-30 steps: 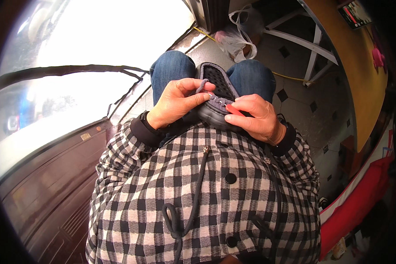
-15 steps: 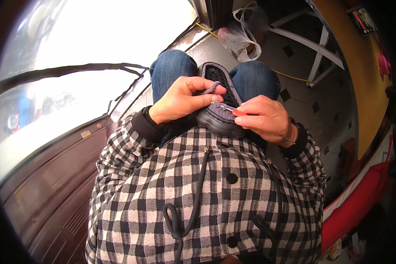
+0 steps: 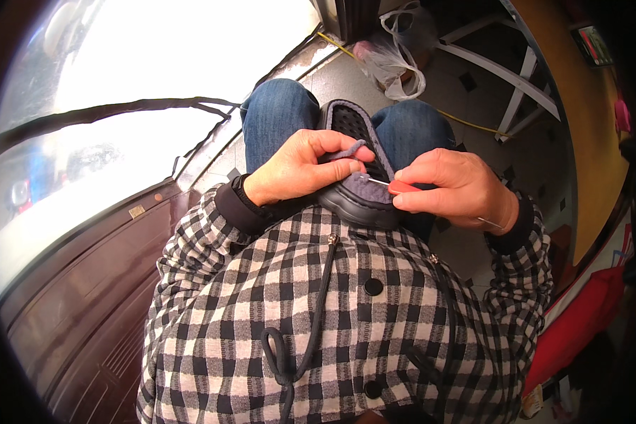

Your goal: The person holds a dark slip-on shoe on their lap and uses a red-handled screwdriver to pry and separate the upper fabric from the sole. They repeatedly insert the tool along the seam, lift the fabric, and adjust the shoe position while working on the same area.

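Observation:
A black shoe sole (image 3: 359, 210) with holes inside and a grey crocheted edging rests between my knees, its near end against my jacket. My left hand (image 3: 293, 168) is closed, thumb and fingers pinching thick grey yarn (image 3: 350, 151) above the sole. Wrapped round the red handle of a crochet hook (image 3: 405, 187), my right hand (image 3: 459, 189) is at the shoe's right side. The thin metal shaft points left to the grey crocheted part (image 3: 372, 189) at the near end. Where its tip meets the stitches is too small to make out.
A bright glass door fills the left, with a dark brown panel (image 3: 85, 283) below it. Ahead on the tiled floor lie a clear plastic bag (image 3: 403, 71) and a white metal frame (image 3: 498, 67). A yellow table edge (image 3: 593, 141) and red cloth (image 3: 579, 325) stand at right.
My right hand has shifted right with the hook, its wrist swinging outward. My left hand has moved slightly right, still pinching the yarn.

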Demonstrator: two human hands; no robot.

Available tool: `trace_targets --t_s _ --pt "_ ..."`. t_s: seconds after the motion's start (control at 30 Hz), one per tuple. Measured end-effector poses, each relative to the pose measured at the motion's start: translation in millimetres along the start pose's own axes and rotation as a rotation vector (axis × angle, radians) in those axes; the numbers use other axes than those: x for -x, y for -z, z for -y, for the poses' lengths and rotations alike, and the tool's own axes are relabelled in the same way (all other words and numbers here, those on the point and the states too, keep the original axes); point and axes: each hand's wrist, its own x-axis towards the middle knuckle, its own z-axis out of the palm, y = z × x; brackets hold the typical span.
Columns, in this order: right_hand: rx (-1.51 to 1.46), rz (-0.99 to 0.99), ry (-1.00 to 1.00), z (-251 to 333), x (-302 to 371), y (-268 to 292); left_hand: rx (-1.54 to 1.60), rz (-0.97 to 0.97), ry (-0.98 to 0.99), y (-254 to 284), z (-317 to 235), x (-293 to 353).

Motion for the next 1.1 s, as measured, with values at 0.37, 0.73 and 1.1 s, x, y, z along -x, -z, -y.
trace_targets --t_s 0.37,0.73,1.1 --pt "-0.015 0.102 0.033 2.2 -14.7 14.9 -0.180 0.131 0.003 -1.7 -6.4 0.5" --pt "0.021 0.173 0.038 8.4 -29.1 29.1 -0.323 0.086 -0.030 -4.5 -11.0 -0.6" --pt "-0.607 -0.038 -0.224 -17.2 8.7 7.6 -0.347 0.178 -0.160 5.4 -7.7 -1.0"
